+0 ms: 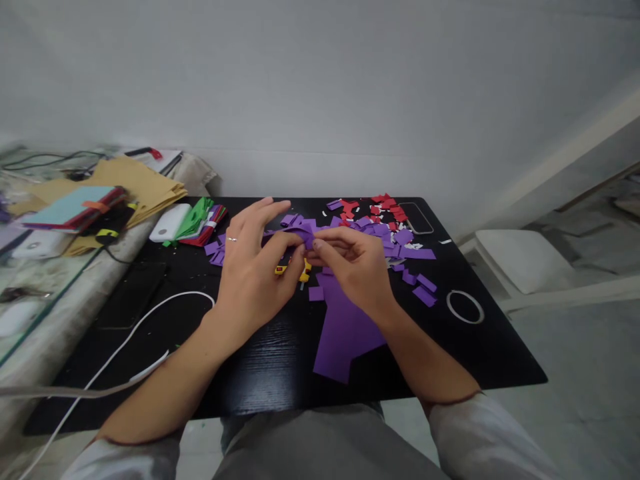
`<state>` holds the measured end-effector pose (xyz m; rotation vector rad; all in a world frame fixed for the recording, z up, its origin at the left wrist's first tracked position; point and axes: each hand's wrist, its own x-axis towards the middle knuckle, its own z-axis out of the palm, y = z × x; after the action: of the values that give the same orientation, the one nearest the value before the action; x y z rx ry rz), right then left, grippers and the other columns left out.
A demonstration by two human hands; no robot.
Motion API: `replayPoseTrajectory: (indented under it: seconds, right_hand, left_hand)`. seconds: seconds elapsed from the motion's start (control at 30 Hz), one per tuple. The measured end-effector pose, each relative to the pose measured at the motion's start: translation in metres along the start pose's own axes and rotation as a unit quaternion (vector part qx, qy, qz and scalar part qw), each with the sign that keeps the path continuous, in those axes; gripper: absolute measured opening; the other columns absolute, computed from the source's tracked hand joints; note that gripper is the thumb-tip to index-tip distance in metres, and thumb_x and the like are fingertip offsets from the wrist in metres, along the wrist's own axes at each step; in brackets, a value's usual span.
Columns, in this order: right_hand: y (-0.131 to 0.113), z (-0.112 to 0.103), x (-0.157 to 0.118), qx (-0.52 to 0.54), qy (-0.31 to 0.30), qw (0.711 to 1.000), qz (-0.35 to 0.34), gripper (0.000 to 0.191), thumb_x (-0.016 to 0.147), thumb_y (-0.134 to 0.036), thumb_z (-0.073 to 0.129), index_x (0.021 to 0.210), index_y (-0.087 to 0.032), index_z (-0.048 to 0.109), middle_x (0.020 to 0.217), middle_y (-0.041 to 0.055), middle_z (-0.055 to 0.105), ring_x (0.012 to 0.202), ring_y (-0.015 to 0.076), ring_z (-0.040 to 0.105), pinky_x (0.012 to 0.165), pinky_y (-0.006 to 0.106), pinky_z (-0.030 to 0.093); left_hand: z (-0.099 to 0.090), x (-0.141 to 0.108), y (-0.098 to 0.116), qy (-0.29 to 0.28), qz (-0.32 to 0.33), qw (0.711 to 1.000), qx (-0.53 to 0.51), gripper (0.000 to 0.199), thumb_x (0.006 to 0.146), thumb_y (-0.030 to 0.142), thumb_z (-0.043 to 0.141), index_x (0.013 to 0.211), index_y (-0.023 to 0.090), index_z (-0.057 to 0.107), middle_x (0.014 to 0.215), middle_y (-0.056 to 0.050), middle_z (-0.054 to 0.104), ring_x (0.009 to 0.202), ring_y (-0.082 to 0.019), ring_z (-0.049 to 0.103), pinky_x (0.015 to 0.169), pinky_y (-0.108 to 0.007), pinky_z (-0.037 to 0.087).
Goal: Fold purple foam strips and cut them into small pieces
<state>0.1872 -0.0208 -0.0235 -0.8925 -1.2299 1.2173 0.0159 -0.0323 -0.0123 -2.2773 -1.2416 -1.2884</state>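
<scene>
One purple paper piece [309, 237] pinched between left hand [253, 277] and right hand [361, 265]

At the far left, a pale-blue and dark-red notebook with an orange band [73, 208] lies near a stack of tan paper envelopes [140, 183], with a black object with yellow bands [114, 227] just beside it. Next, on the black wood-grained counter [260, 380], a white rounded rectangular object [170, 223] touches a bundle of green strips [195, 219], and red strips [203, 235] sit against that. Nearer the front, a thin white cable [145, 327] curves across the surface, passing close to a dark flat rectangular object [131, 297].

The left hand, wearing a silver ring [231, 239], has its thumb and forefinger closed on the purple piece; its other fingers [250, 217] are raised and spread. The piece is held up near the middle of the counter, mostly hidden by the hands. Below it, partly covered, is a yellow-and-black object [304, 270], and beside that a small purple paper square [316, 293].

The right hand grips the same piece at thumb and forefinger, its remaining fingers curled behind. Under its wrist lies a large angular purple paper sheet [345, 327]. Farther right come scattered small purple paper pieces [423, 253], red paper scraps [395, 210] behind them, a grey-rimmed rounded rectangular object [417, 219] and a whitish ring [465, 307]. Beyond the counter's edge stands a white-topped seat [527, 260].
</scene>
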Motion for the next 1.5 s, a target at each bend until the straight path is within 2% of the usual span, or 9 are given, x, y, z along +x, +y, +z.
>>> replayPoseTrajectory:
  seconds: [0.23, 0.5, 0.7, 0.87, 1.13, 1.33, 1.4, 1.43, 1.5]
  right_hand:
    - [0.002, -0.001, 0.002, 0.013, 0.004, 0.999, 0.029, 0.032, 0.072, -0.045, 0.091, 0.086, -0.019, 0.078, 0.077, 0.0028, 0.08, 0.071, 0.02, 0.08, 0.077, 0.038, 0.071]
    - [0.006, -0.001, 0.003, 0.036, -0.018, 0.998, 0.044, 0.033, 0.075, -0.047, 0.089, 0.09, -0.02, 0.078, 0.077, 0.0021, 0.078, 0.075, 0.0204, 0.08, 0.082, 0.04, 0.07]
    - [0.008, -0.001, 0.003, 0.037, -0.029, 0.998, 0.049, 0.028, 0.078, -0.043, 0.086, 0.091, -0.02, 0.078, 0.079, 0.002, 0.079, 0.073, 0.0193, 0.079, 0.083, 0.04, 0.07]
    - [0.006, 0.0, 0.004, 0.028, -0.04, 0.997, 0.056, 0.027, 0.08, -0.044, 0.083, 0.092, -0.02, 0.079, 0.079, 0.0017, 0.079, 0.072, 0.0181, 0.078, 0.081, 0.039, 0.07]
    - [0.003, 0.001, 0.007, 0.03, -0.029, 0.994, 0.1, 0.038, 0.067, -0.047, 0.093, 0.084, -0.018, 0.075, 0.075, 0.0003, 0.077, 0.07, 0.0162, 0.076, 0.075, 0.034, 0.069]
    - [0.006, -0.005, 0.012, 0.028, -0.066, 0.99, 0.122, 0.038, 0.07, -0.049, 0.091, 0.083, -0.018, 0.074, 0.071, -0.0007, 0.074, 0.069, 0.016, 0.075, 0.075, 0.033, 0.068]
    - [0.008, -0.007, 0.013, 0.037, -0.069, 0.99, 0.119, 0.037, 0.071, -0.05, 0.09, 0.085, -0.019, 0.074, 0.069, -0.0009, 0.074, 0.069, 0.0166, 0.076, 0.075, 0.033, 0.068]
    - [0.009, -0.007, 0.014, 0.046, -0.067, 0.99, 0.116, 0.037, 0.072, -0.05, 0.09, 0.086, -0.02, 0.074, 0.069, -0.0008, 0.074, 0.069, 0.017, 0.076, 0.076, 0.034, 0.068]
    - [0.01, -0.007, 0.016, 0.068, -0.055, 0.991, 0.105, 0.038, 0.072, -0.051, 0.09, 0.088, -0.021, 0.073, 0.07, -0.0002, 0.075, 0.07, 0.018, 0.077, 0.078, 0.037, 0.068]
  left_hand:
    - [0.0, -0.001, 0.001, 0.01, 0.046, 0.999, 0.011, 0.008, 0.09, 0.016, 0.071, 0.094, 0.022, 0.075, 0.139, -0.012, 0.068, 0.137, -0.035, 0.059, 0.116, -0.057, 0.047]
    - [-0.001, -0.002, 0.001, 0.012, 0.059, 0.998, 0.03, 0.007, 0.09, 0.018, 0.074, 0.092, 0.023, 0.077, 0.142, -0.009, 0.067, 0.138, -0.035, 0.057, 0.116, -0.056, 0.048]
    - [-0.003, -0.003, 0.001, 0.0, 0.076, 0.996, 0.037, 0.007, 0.09, 0.018, 0.074, 0.092, 0.024, 0.077, 0.146, -0.01, 0.064, 0.141, -0.035, 0.054, 0.118, -0.057, 0.046]
    - [-0.004, -0.003, 0.0, -0.017, 0.069, 0.996, 0.047, 0.007, 0.09, 0.02, 0.074, 0.091, 0.026, 0.077, 0.15, -0.006, 0.061, 0.144, -0.036, 0.051, 0.12, -0.06, 0.043]
    - [-0.004, -0.003, 0.001, -0.036, 0.08, 0.994, 0.068, 0.006, 0.09, 0.02, 0.075, 0.088, 0.026, 0.076, 0.153, -0.003, 0.059, 0.146, -0.035, 0.05, 0.121, -0.058, 0.042]
    - [-0.008, 0.001, 0.0, -0.066, 0.088, 0.992, 0.057, 0.008, 0.091, 0.021, 0.072, 0.094, 0.028, 0.074, 0.154, 0.0, 0.058, 0.148, -0.033, 0.047, 0.126, -0.057, 0.037]
    - [-0.013, 0.001, 0.002, -0.044, 0.091, 0.994, 0.041, 0.014, 0.089, 0.023, 0.075, 0.1, 0.031, 0.073, 0.15, -0.002, 0.06, 0.146, -0.034, 0.05, 0.124, -0.058, 0.039]
    - [-0.016, 0.001, 0.003, -0.015, 0.092, 0.995, 0.033, 0.018, 0.086, 0.025, 0.077, 0.101, 0.033, 0.072, 0.145, -0.002, 0.064, 0.141, -0.034, 0.054, 0.12, -0.058, 0.043]
    - [-0.022, -0.002, 0.006, 0.069, 0.095, 0.993, 0.02, 0.024, 0.08, 0.026, 0.082, 0.098, 0.034, 0.068, 0.123, -0.003, 0.072, 0.117, -0.031, 0.068, 0.101, -0.052, 0.056]
